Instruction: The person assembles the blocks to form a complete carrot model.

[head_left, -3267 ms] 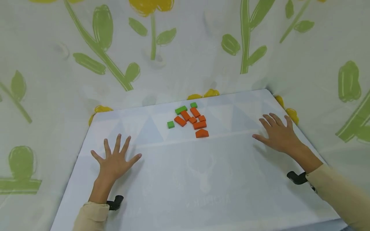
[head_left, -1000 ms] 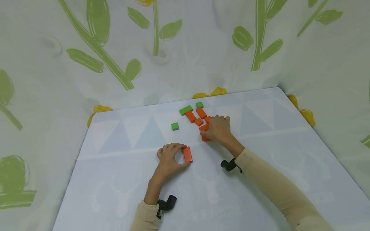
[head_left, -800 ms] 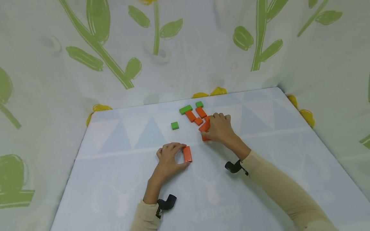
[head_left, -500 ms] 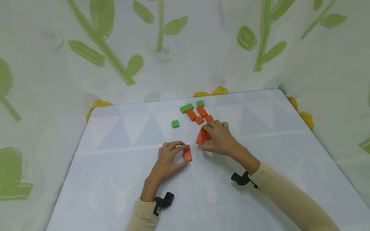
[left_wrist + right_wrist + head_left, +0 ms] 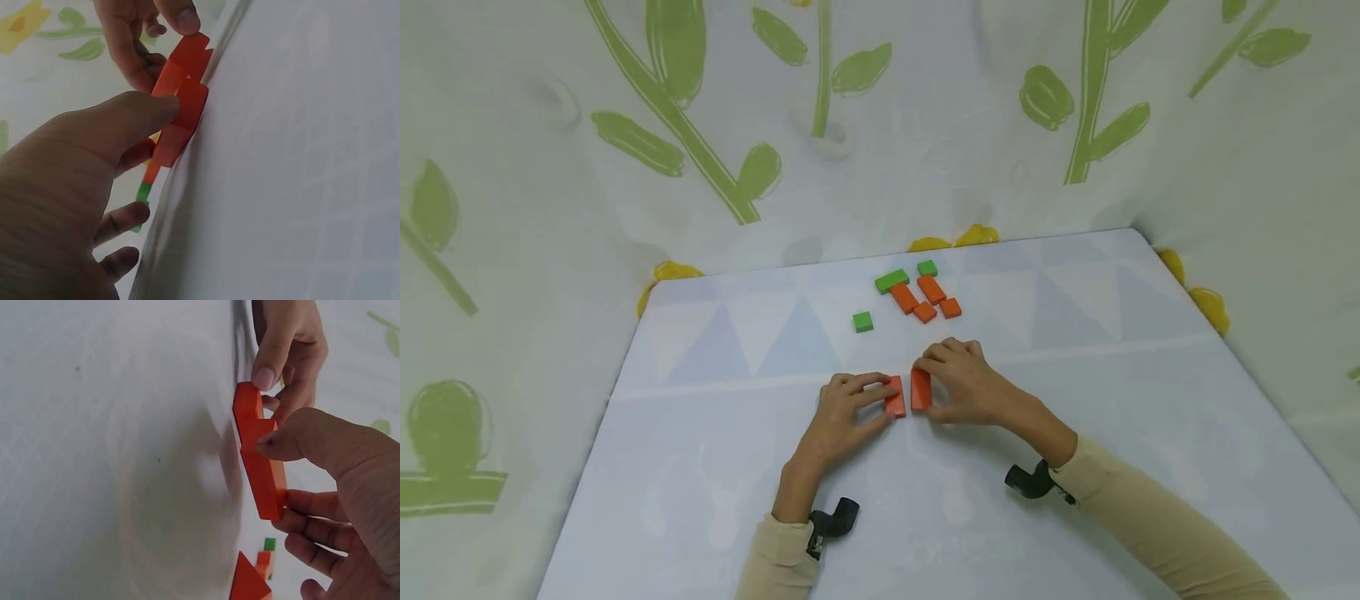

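Observation:
My left hand [image 5: 837, 417] pinches an orange rectangular building block [image 5: 896, 398] between thumb and fingers, low over the table. Close to its right, my right hand [image 5: 967, 388] grips a second orange building block [image 5: 920, 392], held lengthwise almost parallel to the first with a narrow gap in the head view. In the right wrist view the right thumb presses the near block [image 5: 265, 481], while the left thumb is on the far block [image 5: 247, 403]. An orange triangular block [image 5: 248, 579] shows at that view's bottom edge; in the head view the right hand hides it.
Farther back on the white patterned table [image 5: 760, 500] lie several orange blocks [image 5: 931, 290], a long green block [image 5: 892, 281] and a small green block [image 5: 927, 267]. Another green block [image 5: 862, 322] sits apart to the left. A flower-printed curtain [image 5: 925, 125] rises behind the table.
Both hands came in from the table's sides and each took an orange block from the group. The right hand then brought its block toward me, beside the left hand's block.

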Motion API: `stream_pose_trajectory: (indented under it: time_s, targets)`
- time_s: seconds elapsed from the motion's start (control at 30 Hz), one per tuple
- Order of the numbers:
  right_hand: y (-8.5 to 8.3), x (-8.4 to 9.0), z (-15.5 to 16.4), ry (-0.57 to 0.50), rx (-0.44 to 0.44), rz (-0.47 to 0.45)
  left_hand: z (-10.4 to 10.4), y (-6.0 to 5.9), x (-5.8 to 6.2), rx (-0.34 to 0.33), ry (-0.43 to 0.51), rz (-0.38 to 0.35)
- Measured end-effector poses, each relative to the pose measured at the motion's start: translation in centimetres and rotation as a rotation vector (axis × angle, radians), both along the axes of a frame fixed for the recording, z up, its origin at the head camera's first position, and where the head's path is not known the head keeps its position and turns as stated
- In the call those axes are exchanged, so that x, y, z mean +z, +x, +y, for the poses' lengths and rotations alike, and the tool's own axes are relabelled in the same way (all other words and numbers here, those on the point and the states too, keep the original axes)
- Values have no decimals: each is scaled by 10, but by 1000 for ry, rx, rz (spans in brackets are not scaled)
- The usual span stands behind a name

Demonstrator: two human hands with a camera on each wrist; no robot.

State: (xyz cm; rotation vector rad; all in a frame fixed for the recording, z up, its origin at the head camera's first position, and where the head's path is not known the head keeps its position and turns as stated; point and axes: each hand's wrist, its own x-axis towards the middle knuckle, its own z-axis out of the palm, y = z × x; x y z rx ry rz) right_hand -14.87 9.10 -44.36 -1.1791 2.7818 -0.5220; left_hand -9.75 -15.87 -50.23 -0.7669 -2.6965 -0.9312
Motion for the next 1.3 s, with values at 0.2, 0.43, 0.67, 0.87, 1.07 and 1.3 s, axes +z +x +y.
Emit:
stream_pose_trajectory:
  time_s: [0.2, 0.43, 0.67, 0.87, 1.07, 1.3]
  targets:
    - [-1, -3, -5, 28, 32, -4, 1, 0, -1, -1, 11, 19]
    - [-3, -6, -7, 59, 32, -9, 2, 1, 1, -12, 28, 58]
    - [-4, -9, -9, 61, 47, -41, 2, 1, 2, -8, 14, 34]
    - [-14, -2, -8, 34, -3, -67, 0, 2, 6, -1, 10, 32]
    - [-58, 10, 9, -44, -139, -64, -2, 2, 4, 7, 28, 2]
    - [-114, 16, 27, 24, -226, -33, 1, 3, 1, 1, 21, -23]
